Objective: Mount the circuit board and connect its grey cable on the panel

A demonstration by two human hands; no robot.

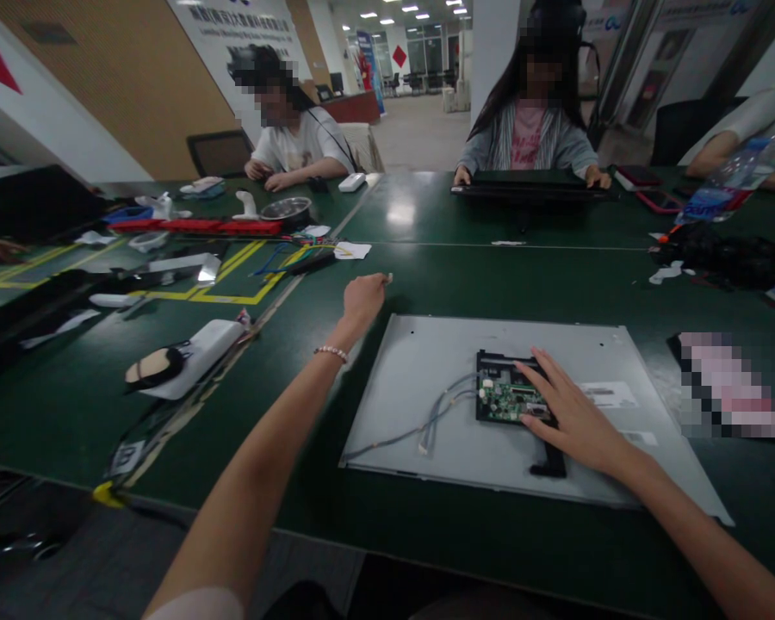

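Note:
A flat grey metal panel [419,370], like the back of a screen, lies before me. On it rests a green circuit board [510,398] in a black plastic bracket [548,458], with thin grey cables [434,412] running left from it. My right hand [574,422] lies over the board's right side, fingers spread and gripping nothing. Beyond the panel's far left corner, my left hand [363,298] is closed above the table. A tiny pale bit [388,278] shows at its fingertips, too small to name.
A white power strip [210,349] with a beige round object [161,368] lies to the left. Colored wires [297,258] and a metal bowl [286,209] sit farther back. A phone [729,383] lies right of the panel. Across the table, a person holds a black screen [533,191].

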